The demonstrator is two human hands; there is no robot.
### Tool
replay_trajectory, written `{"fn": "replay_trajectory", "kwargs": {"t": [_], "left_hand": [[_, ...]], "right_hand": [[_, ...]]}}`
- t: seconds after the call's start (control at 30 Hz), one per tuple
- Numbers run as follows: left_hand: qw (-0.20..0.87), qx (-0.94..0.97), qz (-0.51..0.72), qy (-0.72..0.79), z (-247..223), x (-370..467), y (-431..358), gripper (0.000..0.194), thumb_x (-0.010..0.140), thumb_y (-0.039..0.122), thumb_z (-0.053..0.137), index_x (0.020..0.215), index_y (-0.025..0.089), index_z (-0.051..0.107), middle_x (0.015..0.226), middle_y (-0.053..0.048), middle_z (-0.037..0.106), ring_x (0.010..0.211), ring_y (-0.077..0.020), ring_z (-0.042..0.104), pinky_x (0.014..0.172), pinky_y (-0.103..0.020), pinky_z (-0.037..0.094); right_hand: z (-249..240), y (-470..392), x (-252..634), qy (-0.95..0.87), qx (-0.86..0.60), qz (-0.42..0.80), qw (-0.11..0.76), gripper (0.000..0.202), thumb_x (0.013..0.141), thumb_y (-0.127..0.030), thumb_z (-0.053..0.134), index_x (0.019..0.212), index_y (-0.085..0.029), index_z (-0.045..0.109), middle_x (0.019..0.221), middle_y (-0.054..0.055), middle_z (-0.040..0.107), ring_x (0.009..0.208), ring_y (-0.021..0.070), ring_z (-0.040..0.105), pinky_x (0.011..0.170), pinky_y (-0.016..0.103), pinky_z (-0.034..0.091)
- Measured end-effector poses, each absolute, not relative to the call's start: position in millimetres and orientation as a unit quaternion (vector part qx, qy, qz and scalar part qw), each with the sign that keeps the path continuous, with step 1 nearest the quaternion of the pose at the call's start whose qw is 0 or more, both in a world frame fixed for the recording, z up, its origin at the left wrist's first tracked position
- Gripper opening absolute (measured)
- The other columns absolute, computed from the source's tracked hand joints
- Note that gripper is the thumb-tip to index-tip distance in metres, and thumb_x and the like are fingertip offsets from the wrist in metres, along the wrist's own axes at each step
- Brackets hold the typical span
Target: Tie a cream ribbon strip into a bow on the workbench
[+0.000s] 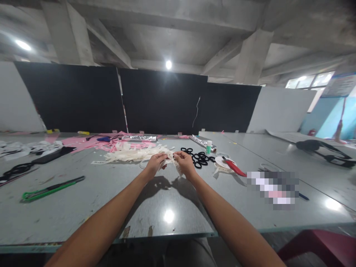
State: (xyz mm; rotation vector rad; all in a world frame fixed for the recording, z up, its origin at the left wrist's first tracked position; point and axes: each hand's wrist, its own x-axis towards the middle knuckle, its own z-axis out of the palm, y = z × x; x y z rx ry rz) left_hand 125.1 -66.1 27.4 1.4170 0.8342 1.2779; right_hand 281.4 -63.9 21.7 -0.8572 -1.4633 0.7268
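Observation:
My left hand and my right hand are close together above the middle of the grey table. Both are closed on a thin whitish strip, pinched between the fingertips. Part of the strip hangs below my right hand. Just behind and left of my hands lies a pile of cream strips. Several black rings lie to the right of my right hand, beside a glue stick with a white cap that stands upright.
A green cutter and black scissors lie at left. Pink material and foil-wrapped bars are at the back. At right are a white roll, a red-handled tool and a black strap.

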Motion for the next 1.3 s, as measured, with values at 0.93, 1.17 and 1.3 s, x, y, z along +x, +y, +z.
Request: {"fn": "replay_trajectory", "kwargs": {"t": [0.93,1.17,1.3], "left_hand": [[0.394,0.614,0.571,0.377,19,128,-61,0.029,0.071,0.043,0.062,0.076,0.017,0.051,0.056,0.007,0.048,0.037,-0.0050,0.041,0.036,-0.018,0.034],[0.326,0.679,0.558,0.348,21,131,-70,0.021,0.078,0.039,0.055,0.080,0.018,0.053,0.061,0.005,0.049,0.045,-0.0062,0.047,0.043,-0.018,0.036],[0.342,0.686,0.531,0.362,19,133,-70,0.027,0.073,0.043,0.061,0.079,0.018,0.054,0.052,0.006,0.045,0.046,-0.0084,0.047,0.043,-0.019,0.037]], "right_hand": [[20,-70,275,-0.539,-0.277,0.587,0.537,0.033,0.067,-0.047,0.068,0.077,-0.015,0.062,0.069,0.002,0.059,0.059,0.0120,0.052,0.054,0.023,0.040],[19,-68,276,-0.524,-0.296,0.546,0.583,0.033,0.066,-0.048,0.068,0.072,-0.017,0.059,0.059,-0.002,0.052,0.051,0.0091,0.045,0.048,0.021,0.034],[23,-69,276,-0.549,-0.295,0.521,0.583,0.033,0.066,-0.048,0.067,0.074,-0.016,0.063,0.061,-0.001,0.053,0.052,0.0092,0.044,0.050,0.022,0.034]]}}
